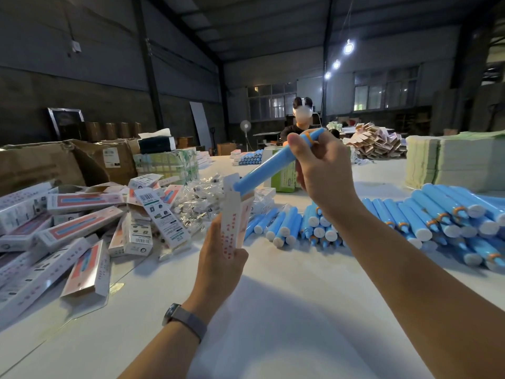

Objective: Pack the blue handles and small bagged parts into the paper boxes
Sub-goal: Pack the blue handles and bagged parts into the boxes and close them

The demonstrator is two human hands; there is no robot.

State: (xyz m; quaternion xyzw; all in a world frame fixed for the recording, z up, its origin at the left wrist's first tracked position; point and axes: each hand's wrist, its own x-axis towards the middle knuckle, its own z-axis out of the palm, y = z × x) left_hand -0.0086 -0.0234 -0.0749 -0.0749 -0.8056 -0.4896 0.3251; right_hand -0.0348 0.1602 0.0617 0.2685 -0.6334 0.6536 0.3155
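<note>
Blue handle (pixel 269 166) in the head view, tilted, blunt end low at about 8 o'clock and just meeting the open mouth of the paper box (pixel 235 214), orange-ringed end high at about 2 o'clock. Best done by bringing the handle's axis into line with the box's long axis before pushing, keeping the top flap out of the path and sliding rather than forcing, since thin card probably buckles or tears at the mouth under a skewed push. Right hand (pixel 318 170) closed around the upper part of the handle, thumb (pixel 293 144) laid along it near the orange ring, fingers wrapped behind. Left hand (pixel 222 262) gripping the box upright around its lower half, thumb on the near face, mouth end up at 12 o'clock; worth holding low and loosely enough not to squash the sleeve shut. Supply of handles (pixel 423 217) stacked at 3 o'clock of the hands on the white table (pixel 273 310); small bagged parts (pixel 196 198) heaped at 10 o'clock of the box; filled or waiting boxes (pixel 79 222) piled further out at 9 o'clock. Judged as the insertion step barely begun, with a bagged part apparently not yet in this box, though the inside cannot be seen.
</note>
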